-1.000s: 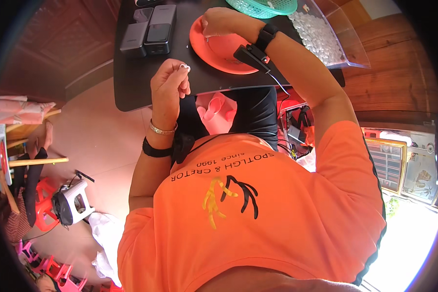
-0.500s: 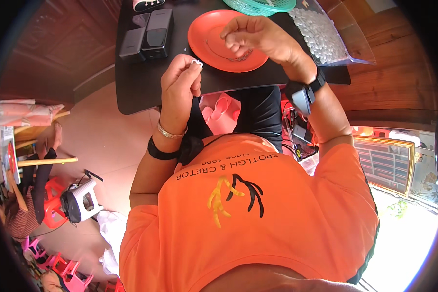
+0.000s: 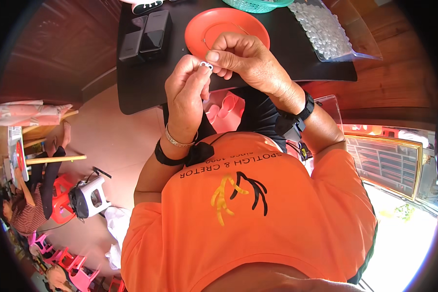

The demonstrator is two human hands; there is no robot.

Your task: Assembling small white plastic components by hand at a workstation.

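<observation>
1. While both hands meet above the round orange plastic plate (image 3: 227,30), the left hand (image 3: 186,92) pinches small white beads (image 3: 207,64) — seemingly two.
2. Right hand (image 3: 243,61) — grip clenched on a thin wire (image 3: 206,45), probably — touches the beads from the right.

black boxes (image 3: 146,36) | bag of white beads (image 3: 326,29) | green basket (image 3: 258,5) | stool (image 3: 90,197)

Small white bead (image 3: 207,64) pinched between both hands' fingertips
</observation>
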